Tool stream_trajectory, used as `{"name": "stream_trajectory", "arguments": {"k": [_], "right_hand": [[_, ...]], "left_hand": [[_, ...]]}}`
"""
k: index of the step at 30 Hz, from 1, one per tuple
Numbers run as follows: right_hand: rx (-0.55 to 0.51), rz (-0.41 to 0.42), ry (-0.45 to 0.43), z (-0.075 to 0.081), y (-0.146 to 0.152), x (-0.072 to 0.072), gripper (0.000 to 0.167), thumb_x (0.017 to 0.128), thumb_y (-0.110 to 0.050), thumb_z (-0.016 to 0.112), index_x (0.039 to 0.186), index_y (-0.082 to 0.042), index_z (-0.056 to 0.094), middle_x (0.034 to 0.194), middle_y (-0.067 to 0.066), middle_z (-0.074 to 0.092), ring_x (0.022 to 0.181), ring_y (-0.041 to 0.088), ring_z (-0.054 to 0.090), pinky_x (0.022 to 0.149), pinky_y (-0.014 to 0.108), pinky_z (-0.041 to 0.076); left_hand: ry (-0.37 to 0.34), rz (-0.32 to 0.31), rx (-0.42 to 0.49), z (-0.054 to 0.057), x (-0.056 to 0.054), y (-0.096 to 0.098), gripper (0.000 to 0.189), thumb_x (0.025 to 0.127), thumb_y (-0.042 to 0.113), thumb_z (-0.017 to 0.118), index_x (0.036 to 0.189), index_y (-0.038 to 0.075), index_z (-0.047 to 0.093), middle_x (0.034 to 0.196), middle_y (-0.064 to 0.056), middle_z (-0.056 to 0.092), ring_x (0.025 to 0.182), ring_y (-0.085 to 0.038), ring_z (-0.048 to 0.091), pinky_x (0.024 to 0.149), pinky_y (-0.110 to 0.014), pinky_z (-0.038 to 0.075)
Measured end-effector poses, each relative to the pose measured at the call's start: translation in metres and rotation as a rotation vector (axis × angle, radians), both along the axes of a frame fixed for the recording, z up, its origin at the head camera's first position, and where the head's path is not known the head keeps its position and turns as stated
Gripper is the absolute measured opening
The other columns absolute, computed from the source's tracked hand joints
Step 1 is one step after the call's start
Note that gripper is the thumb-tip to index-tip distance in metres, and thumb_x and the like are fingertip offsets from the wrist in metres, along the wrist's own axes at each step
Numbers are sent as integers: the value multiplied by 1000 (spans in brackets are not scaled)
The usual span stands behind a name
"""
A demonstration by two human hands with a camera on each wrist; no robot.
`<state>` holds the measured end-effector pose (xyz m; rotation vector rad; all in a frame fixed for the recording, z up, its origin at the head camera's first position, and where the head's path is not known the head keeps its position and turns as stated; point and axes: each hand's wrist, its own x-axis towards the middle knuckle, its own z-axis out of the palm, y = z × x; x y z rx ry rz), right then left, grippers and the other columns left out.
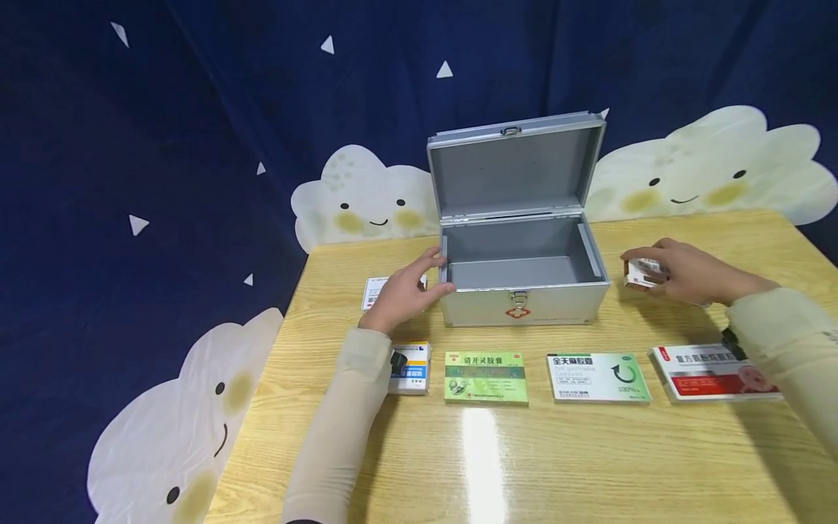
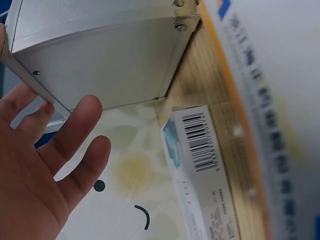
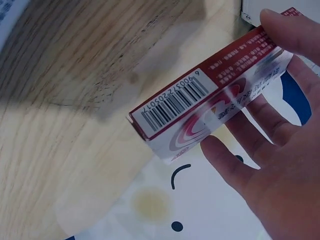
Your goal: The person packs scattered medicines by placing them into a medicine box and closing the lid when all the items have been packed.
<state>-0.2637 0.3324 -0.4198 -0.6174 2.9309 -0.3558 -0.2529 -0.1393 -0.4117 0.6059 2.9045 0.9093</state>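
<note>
Pinched between the thumb and fingers of my right hand (image 1: pixel 687 271) is a small red-and-white medicine box (image 3: pixel 200 92), its barcode end showing in the right wrist view. It is held above the table, to the right of a silver first-aid case (image 1: pixel 524 306) with its lid (image 1: pixel 517 175) raised. My left hand (image 1: pixel 407 290) is at the case's left wall, fingers extended and fingertips right at the rim. In the left wrist view, two fingers (image 2: pixel 82 115) stand apart beside the outer wall. A white medicine box (image 2: pixel 200 165) lies near the left hand, partly hidden behind it in the head view.
Along the front lie a blue-and-white box (image 1: pixel 414 367), a green box (image 1: pixel 486 378), a white-and-green box (image 1: pixel 599 378) and a red-and-white box (image 1: pixel 713 372). The wooden table (image 1: pixel 556 458) meets a dark blue curtain (image 1: pixel 366 87) with cloud cutouts behind.
</note>
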Motion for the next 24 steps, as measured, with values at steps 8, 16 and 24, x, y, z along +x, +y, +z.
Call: {"name": "stream_trajectory", "arguments": {"k": [8,16,24], "right_hand": [[-12,23,68,13,-3,-2,63,77,-13,79,136,-9,56,107,24,59,82,26,52,66,37,43],[-19,36,97,30,-12,-5,66,75,-12,82,135,-8,57,109,24,57,83,25,51,65,35,41],[8,71,138,50,-21,-6,66,74,-13,83,135,-9,58,108,22,59,79,22,50,65,35,41]], "left_hand": [[-4,-2,-9,2,-1,0,65,91,61,60,146,29,49,164,17,26,93,-14,67,97,-41,52],[6,-3,-1,1,-3,-3,64,90,59,62,144,27,51,164,15,28,94,-20,68,93,-41,53],[-4,6,-9,2,-3,-1,63,90,56,63,144,26,52,164,16,27,148,-26,37,118,-51,36]]}}
